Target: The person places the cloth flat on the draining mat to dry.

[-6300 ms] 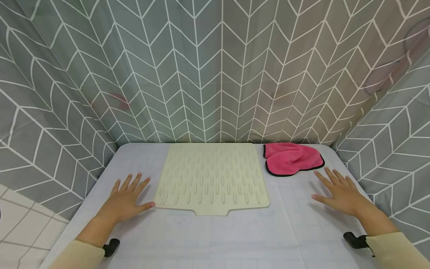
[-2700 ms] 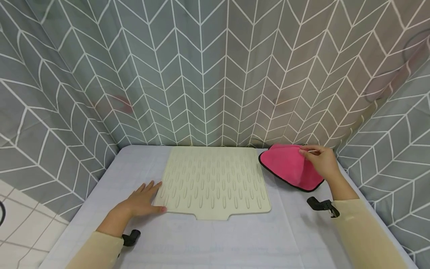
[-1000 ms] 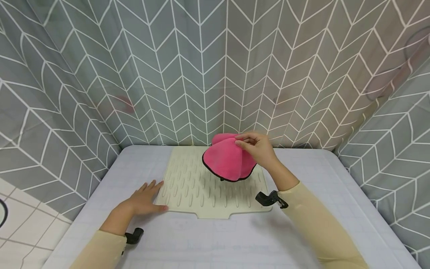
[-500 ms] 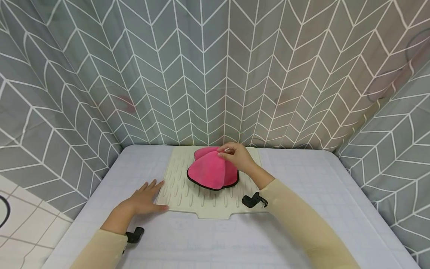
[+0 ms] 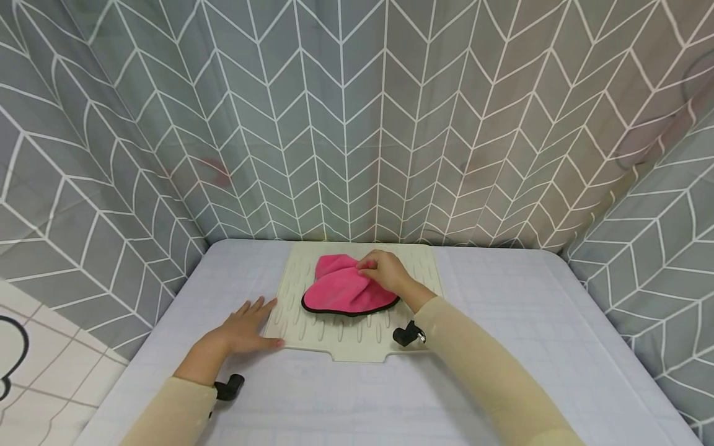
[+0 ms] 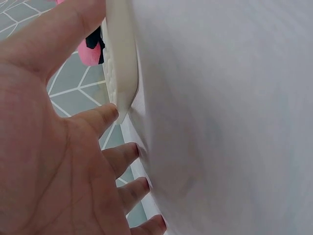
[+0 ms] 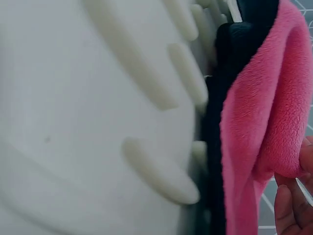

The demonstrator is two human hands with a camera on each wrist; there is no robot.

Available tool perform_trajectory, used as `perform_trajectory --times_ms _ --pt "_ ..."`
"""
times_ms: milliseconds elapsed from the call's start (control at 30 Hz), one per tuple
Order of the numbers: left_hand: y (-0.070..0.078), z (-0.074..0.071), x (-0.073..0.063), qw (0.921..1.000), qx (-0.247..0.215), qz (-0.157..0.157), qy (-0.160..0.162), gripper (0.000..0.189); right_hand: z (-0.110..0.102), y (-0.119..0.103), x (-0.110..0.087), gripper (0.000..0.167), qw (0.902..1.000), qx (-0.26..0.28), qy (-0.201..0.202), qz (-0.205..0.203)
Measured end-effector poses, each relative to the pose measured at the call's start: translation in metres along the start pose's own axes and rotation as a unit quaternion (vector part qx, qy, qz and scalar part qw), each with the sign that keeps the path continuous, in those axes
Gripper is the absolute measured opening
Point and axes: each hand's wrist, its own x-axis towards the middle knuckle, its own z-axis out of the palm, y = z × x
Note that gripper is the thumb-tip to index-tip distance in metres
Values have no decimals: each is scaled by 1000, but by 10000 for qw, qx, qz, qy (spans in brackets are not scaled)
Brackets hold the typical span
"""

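A pink cloth (image 5: 340,291) with black edging lies bunched over the middle of a cream ridged mat (image 5: 312,334). My right hand (image 5: 385,271) pinches the cloth at its raised top between thumb and fingers. In the right wrist view the fleecy cloth (image 7: 249,117) rises in a fold to the fingertips (image 7: 286,200), its dark edge right at the mat's ridges (image 7: 161,171). My left hand (image 5: 243,328) rests spread at the mat's left edge, thumb at the front left corner. Its straight fingers (image 6: 105,117) touch the mat's side and the sheet in the left wrist view.
A white cloth-covered table (image 5: 502,322) carries the mat, which has a tab (image 5: 358,356) at its front. Grey patterned curtains (image 5: 362,124) hang behind and at both sides. Tiled floor (image 5: 50,365) shows at the lower left.
My right hand took the pink cloth from the back right of the table, carried it left over the mat and lowered it there. My left hand moved in to the mat's left edge.
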Motion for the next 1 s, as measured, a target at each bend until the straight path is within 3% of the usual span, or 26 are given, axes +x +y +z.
perform_trajectory --times_ms 167,400,667,833,1000 --pt "1 0 2 10000 77 -42 -20 105 -2 6 -3 13 9998 -50 -211 -27" --pt "0 -4 1 9999 -95 -43 3 104 -25 5 -7 19 9979 143 -421 -474" --pt "-1 -4 3 9995 -282 -109 1 103 -54 5 -22 26 9983 282 -462 -209" --pt "4 -7 9 9989 -380 160 221 87 -71 10 -34 28 9990 117 -402 -148" --pt "13 -7 20 9937 -795 556 562 69 -76 19 -45 30 9988 250 -408 40"
